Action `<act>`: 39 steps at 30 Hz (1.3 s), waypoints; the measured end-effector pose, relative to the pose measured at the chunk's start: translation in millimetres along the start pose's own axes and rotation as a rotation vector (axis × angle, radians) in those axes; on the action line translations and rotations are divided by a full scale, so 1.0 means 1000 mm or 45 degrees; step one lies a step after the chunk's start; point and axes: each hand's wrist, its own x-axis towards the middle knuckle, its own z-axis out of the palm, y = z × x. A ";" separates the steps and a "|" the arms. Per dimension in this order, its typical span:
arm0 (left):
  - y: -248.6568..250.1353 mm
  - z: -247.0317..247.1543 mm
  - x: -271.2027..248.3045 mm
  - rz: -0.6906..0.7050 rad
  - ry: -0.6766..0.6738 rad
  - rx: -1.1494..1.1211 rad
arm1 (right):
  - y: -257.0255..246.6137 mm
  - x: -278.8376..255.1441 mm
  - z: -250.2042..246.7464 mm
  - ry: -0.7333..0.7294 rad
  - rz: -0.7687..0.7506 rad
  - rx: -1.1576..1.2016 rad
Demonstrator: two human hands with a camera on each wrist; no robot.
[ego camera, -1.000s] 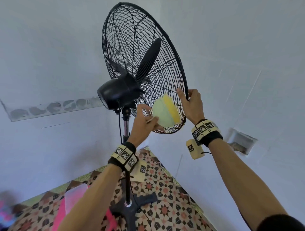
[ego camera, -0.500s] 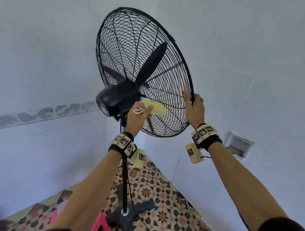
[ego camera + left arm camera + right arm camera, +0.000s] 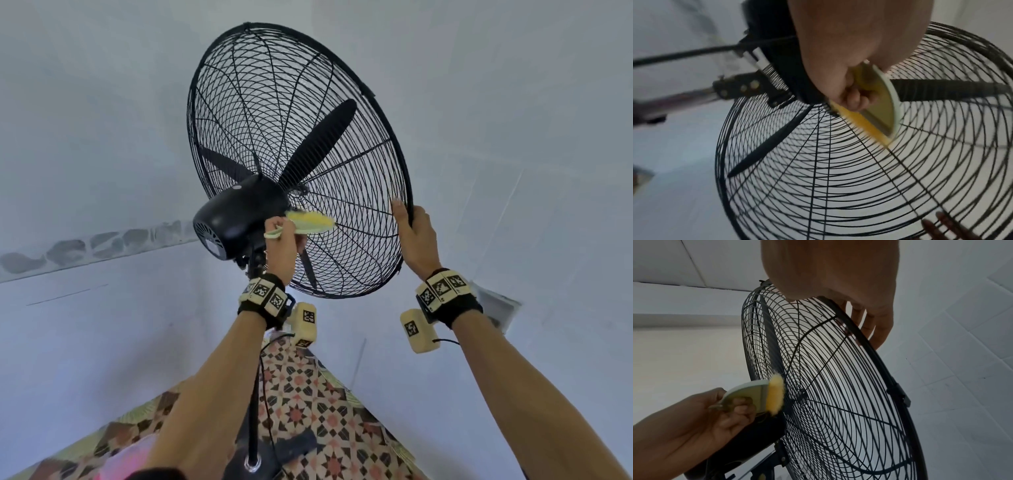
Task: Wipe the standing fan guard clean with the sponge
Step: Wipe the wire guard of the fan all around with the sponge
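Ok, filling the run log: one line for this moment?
left hand holds sponge on fan guard beside motor housing | right hand grips guard rim | wiping underway

The sponge (image 3: 310,222) lies against the guard (image 3: 346,240) just right of the motor (image 3: 236,219); the right hand (image 3: 416,236) is on its right rim.

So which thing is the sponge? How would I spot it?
Find the big black fan guard. Near its middle, beside the black motor housing, the left hand presses the sponge against the wires. It is the only yellow and pale green thing there.
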 end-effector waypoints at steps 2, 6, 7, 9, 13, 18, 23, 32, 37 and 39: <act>-0.011 -0.004 -0.003 -0.107 -0.161 -0.035 | 0.002 0.000 0.002 0.026 -0.013 -0.011; -0.009 -0.015 -0.004 -0.027 0.001 -0.164 | 0.005 -0.001 0.003 0.028 -0.060 -0.013; -0.007 -0.016 -0.003 0.040 0.065 -0.159 | 0.005 -0.001 0.004 0.031 -0.070 -0.015; -0.005 -0.013 -0.002 0.141 0.104 -0.093 | 0.003 -0.003 0.007 0.046 -0.076 -0.013; -0.009 -0.005 0.003 0.040 -0.106 -0.110 | 0.006 -0.003 0.009 0.083 -0.064 0.003; -0.007 -0.020 0.000 0.031 -0.111 -0.135 | 0.010 -0.004 0.006 0.068 -0.116 0.019; -0.005 -0.010 0.009 0.108 0.005 -0.063 | 0.009 -0.004 0.009 0.084 -0.138 0.017; 0.003 -0.004 -0.004 0.045 0.058 -0.123 | 0.015 0.000 0.008 0.058 -0.154 0.026; 0.002 0.013 -0.014 0.009 -0.054 -0.070 | 0.017 0.000 0.012 0.102 -0.137 0.034; 0.001 0.022 -0.026 -0.008 -0.226 -0.023 | 0.017 0.001 0.012 0.105 -0.133 0.017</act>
